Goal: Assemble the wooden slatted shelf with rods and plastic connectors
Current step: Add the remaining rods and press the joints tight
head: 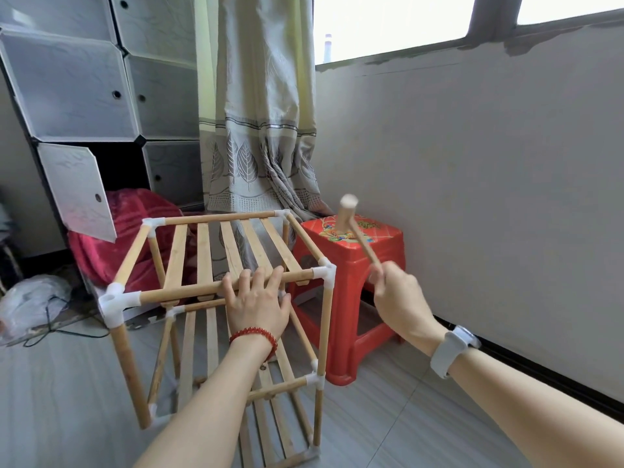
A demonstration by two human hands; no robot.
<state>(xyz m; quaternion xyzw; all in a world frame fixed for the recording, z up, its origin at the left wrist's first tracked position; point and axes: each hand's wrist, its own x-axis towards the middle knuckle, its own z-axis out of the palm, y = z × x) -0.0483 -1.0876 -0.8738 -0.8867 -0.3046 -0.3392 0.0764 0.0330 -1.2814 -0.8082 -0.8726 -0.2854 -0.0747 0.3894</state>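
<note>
Grey floor: one shelf (216,298), one mallet (354,228), two hands

Shelf (216,258): pale tan wood, white connectors (119,300). Stool (351,298) right of shelf was red, with a multicoloured floral top. Curtain (256,130) behind shelf was beige with grey leaf print. Blanket (135,238) left of shelf was crimson.
</note>
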